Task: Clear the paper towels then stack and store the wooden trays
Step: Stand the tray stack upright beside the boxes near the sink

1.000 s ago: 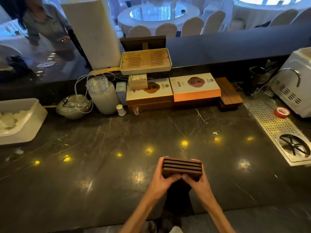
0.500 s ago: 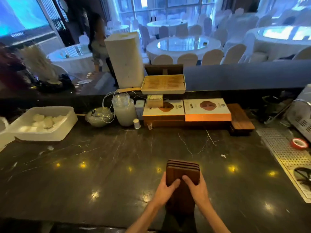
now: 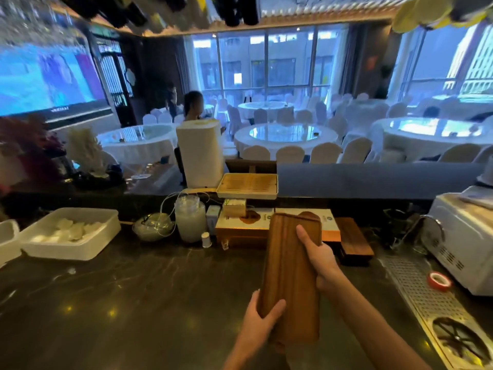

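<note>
1. Holding the stacked wooden trays (image 3: 289, 273) off the bench (image 3: 133, 303), long axis pointing far.
2. Left hand (image 3: 262, 320) clamps the near left edge; right hand (image 3: 318, 256) clamps the far right edge, probably keeping the stack aligned.

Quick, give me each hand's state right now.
Left hand: closed on the near end of the wooden trays.
Right hand: closed on the trays' right edge, further up.
</note>
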Motion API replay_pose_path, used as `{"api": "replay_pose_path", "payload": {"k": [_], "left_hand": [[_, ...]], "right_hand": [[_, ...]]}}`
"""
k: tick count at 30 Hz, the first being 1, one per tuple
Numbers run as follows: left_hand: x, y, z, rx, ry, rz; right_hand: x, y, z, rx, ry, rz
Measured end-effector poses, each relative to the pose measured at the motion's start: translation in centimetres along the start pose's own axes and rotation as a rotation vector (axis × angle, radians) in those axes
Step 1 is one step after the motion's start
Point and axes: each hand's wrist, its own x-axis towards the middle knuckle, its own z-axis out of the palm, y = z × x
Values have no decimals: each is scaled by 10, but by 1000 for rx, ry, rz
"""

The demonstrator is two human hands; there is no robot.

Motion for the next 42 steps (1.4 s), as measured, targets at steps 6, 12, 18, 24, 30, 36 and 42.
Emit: {"api": "replay_pose_path", "payload": {"k": [6,12,18,24,30,36,42], "left_hand": [[16,87,57,-71,-4,234],[44,115,106,-68,-2,313],[84,98,187,-104,-64,211],[146,83,245,-170,-29,145],[212,47,279,-163,23,-54],[278,1,310,-159,127,-363],[338,-28,323,-142,131,-432]], "right_hand": [[11,-96,-25,-103,-72,-59],[-12,-62,-87,-307,-177,-113],[86,-154,-160,-231,-20,-201],[149,-140,-218,-284,-17,-201],[176,-15,-286,-298,-60,25],[246,50,-323,-334,99,214],[303,79,-345,-365,97,279]]}}
